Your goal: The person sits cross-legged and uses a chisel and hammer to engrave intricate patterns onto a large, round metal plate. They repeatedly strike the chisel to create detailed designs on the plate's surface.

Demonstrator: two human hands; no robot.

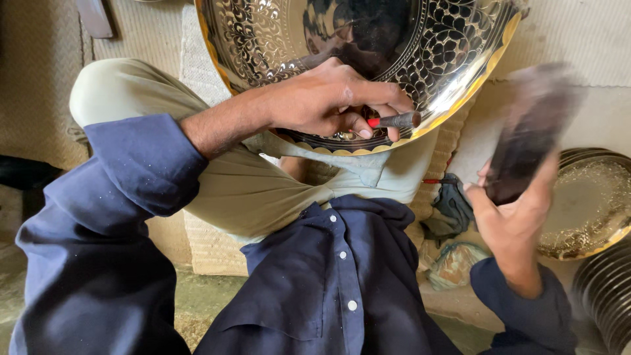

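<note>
A large engraved brass tray (453,85) with a scalloped rim leans against my raised knee, its shiny face full of leaf and flower patterns. My left hand (328,98) rests on the tray's lower rim and pinches a short metal chisel (397,121) with a red band, its tip against the metal. My right hand (509,210) is lifted at the right and grips a dark wooden mallet (532,125), which is blurred by motion and stands apart from the chisel.
A second engraved brass plate (591,204) lies at the right, with a stack of plate rims (608,296) below it. Crumpled cloths (453,263) sit beside my leg. I sit on woven mats (210,253); a dark object (95,16) lies at the top left.
</note>
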